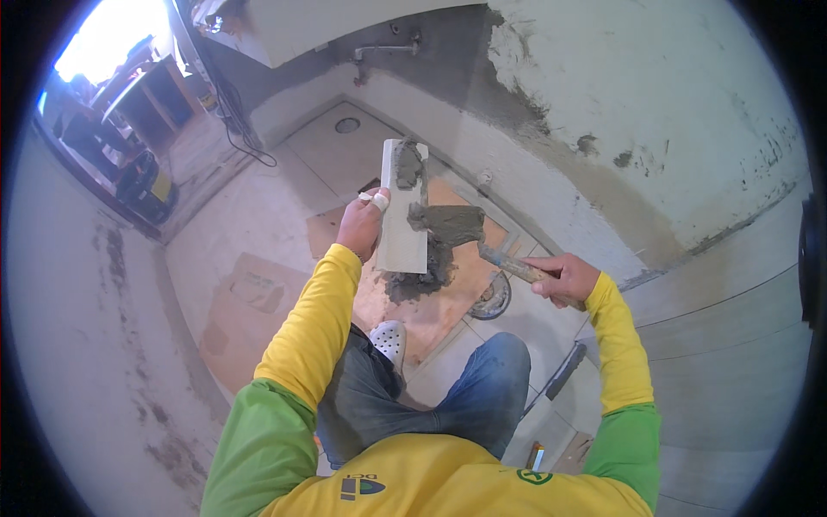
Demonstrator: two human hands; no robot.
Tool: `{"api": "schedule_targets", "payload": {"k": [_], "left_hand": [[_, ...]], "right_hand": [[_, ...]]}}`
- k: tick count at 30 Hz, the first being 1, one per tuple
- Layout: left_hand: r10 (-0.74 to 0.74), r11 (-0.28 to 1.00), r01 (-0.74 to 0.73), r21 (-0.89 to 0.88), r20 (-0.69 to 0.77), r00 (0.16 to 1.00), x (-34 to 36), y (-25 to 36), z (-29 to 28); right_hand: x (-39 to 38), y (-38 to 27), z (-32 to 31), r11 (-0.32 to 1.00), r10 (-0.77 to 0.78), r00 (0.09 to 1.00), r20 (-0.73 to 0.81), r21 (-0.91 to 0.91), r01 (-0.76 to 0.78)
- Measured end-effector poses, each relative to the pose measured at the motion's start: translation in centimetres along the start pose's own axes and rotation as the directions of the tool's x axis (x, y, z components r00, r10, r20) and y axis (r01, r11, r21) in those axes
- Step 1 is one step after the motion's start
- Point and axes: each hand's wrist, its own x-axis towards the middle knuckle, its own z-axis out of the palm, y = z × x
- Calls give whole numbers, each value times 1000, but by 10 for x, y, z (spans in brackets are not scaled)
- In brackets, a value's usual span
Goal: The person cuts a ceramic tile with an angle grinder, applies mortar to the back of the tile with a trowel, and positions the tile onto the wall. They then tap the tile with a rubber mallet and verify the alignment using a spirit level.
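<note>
My left hand (pixel 360 226), with white wrapping on a finger, grips a long, pale rectangular piece (pixel 401 246) by its left edge, holding it raised over the floor. Grey mortar clings to its upper end. My right hand (pixel 564 277) is closed round the worn handle of a trowel (pixel 508 263); the mortar-covered blade (pixel 455 226) meets the piece's right edge. Beneath both, a heap of wet mortar (pixel 413 284) lies on brown board (pixel 431 323), beside a round, dirty container (pixel 491 302) at the board's right.
Walls with patchy plaster (pixel 629 112) enclose the tiled floor, with a drain (pixel 347 126) and pipe (pixel 379 49). A long dark tool (pixel 562 375) lies by my right knee. A cable (pixel 245 142) hangs near the left doorway, with a dark bucket (pixel 142 189) and blurred shapes beyond.
</note>
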Motion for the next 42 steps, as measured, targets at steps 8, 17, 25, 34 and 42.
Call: {"api": "schedule_targets", "payload": {"k": [8,17,25,34,42], "left_hand": [[-59,982,72,-175,80,995,2,-3,7],[-84,984,80,-161,-15,996,4,-8,7],[70,994,-77,81,81,994,-2,-8,12],[65,942,-121,314,183,981,-12,-9,23],[88,939,-172,300,275,958,-19,1,22]], "right_hand": [[65,57,73,782,-614,664,-428,-447,435],[79,114,103,798,-579,548,-604,-557,229],[5,40,13,917,-389,709,-588,-323,235],[-38,-66,-24,928,-218,952,-213,-346,135],[-33,-57,-40,981,-111,959,-262,-181,64]]}}
